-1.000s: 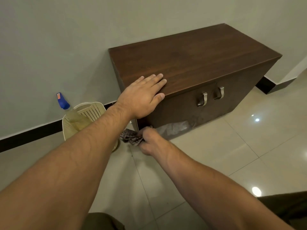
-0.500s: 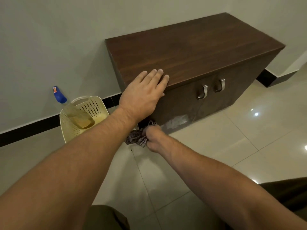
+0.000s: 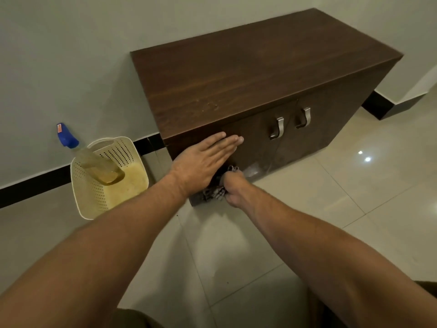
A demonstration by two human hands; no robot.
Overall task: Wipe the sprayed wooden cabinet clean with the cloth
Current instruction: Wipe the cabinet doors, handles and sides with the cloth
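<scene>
A low dark wooden cabinet (image 3: pixel 255 76) with two metal door handles (image 3: pixel 276 129) stands against the wall. My left hand (image 3: pixel 203 162) lies flat with straight fingers against the upper left of the cabinet's front. Below it, my right hand (image 3: pixel 233 188) grips a bunched checked cloth (image 3: pixel 212 192) and presses it to the bottom left of the cabinet front, near the floor. Part of the cloth is hidden behind both hands. A pale smear (image 3: pixel 253 170) shows low on the left door.
A cream perforated basket (image 3: pixel 94 195) stands on the tiled floor left of the cabinet, holding a spray bottle (image 3: pixel 99 164) with a blue head. Black skirting (image 3: pixel 33 185) runs along the wall. Glossy floor tiles (image 3: pixel 354 197) stretch to the right.
My left hand slid off the cabinet's top edge down onto its front face. My right hand kept the cloth low at the front's left corner. The view tilted down.
</scene>
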